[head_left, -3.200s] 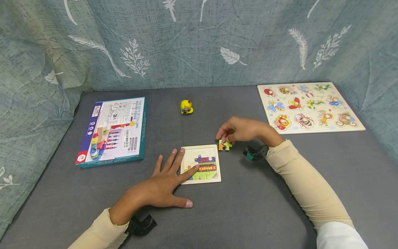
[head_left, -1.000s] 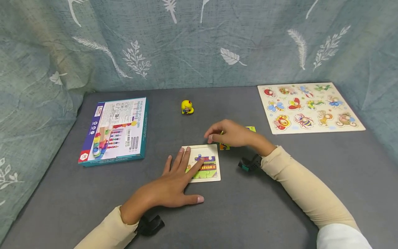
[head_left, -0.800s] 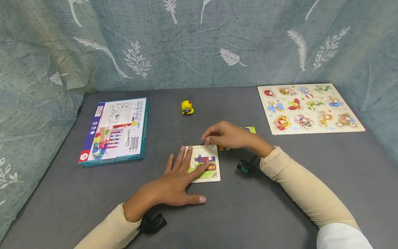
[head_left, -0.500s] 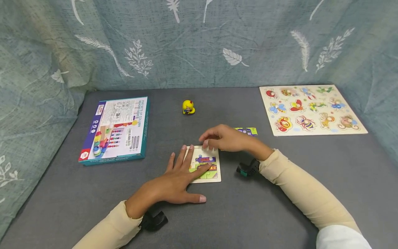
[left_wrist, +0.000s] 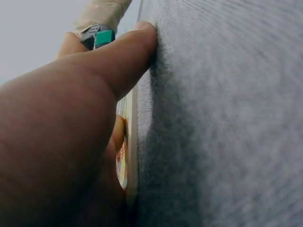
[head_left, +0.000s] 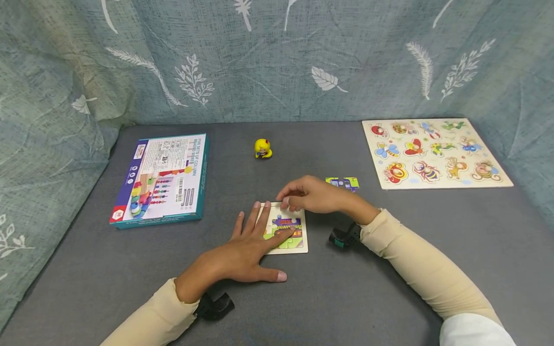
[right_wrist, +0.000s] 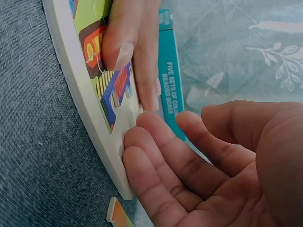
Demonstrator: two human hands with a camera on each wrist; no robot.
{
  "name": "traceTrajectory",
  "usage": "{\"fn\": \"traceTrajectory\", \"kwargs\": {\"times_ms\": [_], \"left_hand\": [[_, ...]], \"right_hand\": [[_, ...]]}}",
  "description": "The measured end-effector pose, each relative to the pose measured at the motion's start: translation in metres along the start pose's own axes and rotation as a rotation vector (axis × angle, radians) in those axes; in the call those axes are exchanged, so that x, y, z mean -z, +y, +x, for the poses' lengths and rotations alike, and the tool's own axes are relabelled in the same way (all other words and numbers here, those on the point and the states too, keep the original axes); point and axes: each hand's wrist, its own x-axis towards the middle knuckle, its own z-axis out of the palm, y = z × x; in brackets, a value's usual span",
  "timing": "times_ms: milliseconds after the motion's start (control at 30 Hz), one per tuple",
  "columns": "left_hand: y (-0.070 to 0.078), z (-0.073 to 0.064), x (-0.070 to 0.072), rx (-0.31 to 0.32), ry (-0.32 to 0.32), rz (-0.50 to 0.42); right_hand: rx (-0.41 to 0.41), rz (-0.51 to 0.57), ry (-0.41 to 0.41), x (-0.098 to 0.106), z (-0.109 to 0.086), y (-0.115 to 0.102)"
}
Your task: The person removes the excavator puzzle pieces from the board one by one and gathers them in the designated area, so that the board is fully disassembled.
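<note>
A small framed jigsaw puzzle (head_left: 281,251) lies flat on the grey table, partly filled with purple, orange and green pieces. My left hand (head_left: 242,259) rests over its left side with fingers spread, the index fingertip on the pieces and the thumb on the cloth. At the frame's far right corner is my right hand (head_left: 318,194). In the right wrist view its fingertips (right_wrist: 137,158) touch the bare part of the puzzle, the thumb stands apart, and nothing is held. A loose purple-green puzzle piece (head_left: 342,183) lies beyond it. Another loose piece (right_wrist: 120,215), with orange on it, is hidden from the head view.
A bead-toy box (head_left: 160,178) lies at the left. A small yellow-haired figurine (head_left: 262,148) stands at the back, and a wooden insect peg board (head_left: 437,154) lies at the back right. A leaf-patterned curtain (head_left: 268,62) hangs behind the table.
My right hand has gone from touching a loose orange-green puzzle piece leftward to the frame's far corner. My left hand has slid a little right over the puzzle, fingers still spread.
</note>
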Motion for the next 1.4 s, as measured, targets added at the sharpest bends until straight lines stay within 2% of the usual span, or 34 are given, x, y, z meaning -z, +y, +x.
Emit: {"fn": "traceTrajectory", "kwargs": {"times_ms": [67,333,1133,1400], "left_hand": [[0.0006,0.0002,0.0002,0.001,0.002,0.006],[0.0032,0.0019,0.0013,0.069,-0.042,0.034],[0.001,-0.0004,-0.0014,0.027,0.006,0.049],[0.0011,0.0013,0.0001,0.051,-0.013,0.038]], "right_hand": [[-0.001,0.004,-0.004,0.0,-0.0002,-0.0001],[-0.004,0.015,-0.056,-0.0017,-0.0009,-0.0005],[0.028,0.017,-0.08,-0.0049,0.0012,-0.0002],[0.006,0.1,-0.089,-0.0025,0.0019,0.0023]]}}
